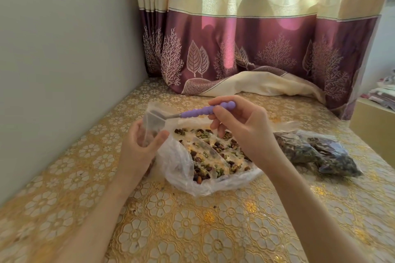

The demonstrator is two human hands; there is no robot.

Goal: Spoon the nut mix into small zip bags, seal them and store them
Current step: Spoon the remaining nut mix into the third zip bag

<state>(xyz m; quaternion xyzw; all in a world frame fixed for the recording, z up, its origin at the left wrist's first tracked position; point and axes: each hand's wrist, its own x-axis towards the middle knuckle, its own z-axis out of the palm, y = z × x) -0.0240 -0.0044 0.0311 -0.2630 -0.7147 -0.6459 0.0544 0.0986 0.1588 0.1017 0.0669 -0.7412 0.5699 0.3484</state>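
Spoon tip in the mouth of a small bag, above the nut mix.

The left hand (142, 150) grips a small clear plastic zip bag (152, 124), thumb curled over its front, holding it upright. The right hand (239, 128) pinches the purple beaded handle of a metal spoon (205, 111), its bowl inside the bag's opening. Below lies a clear plastic sheet holding mixed brown and green nuts (213, 156) on the gold floral tablecloth (192, 230). Further right rest two filled bags of dark nut mix (316, 151).
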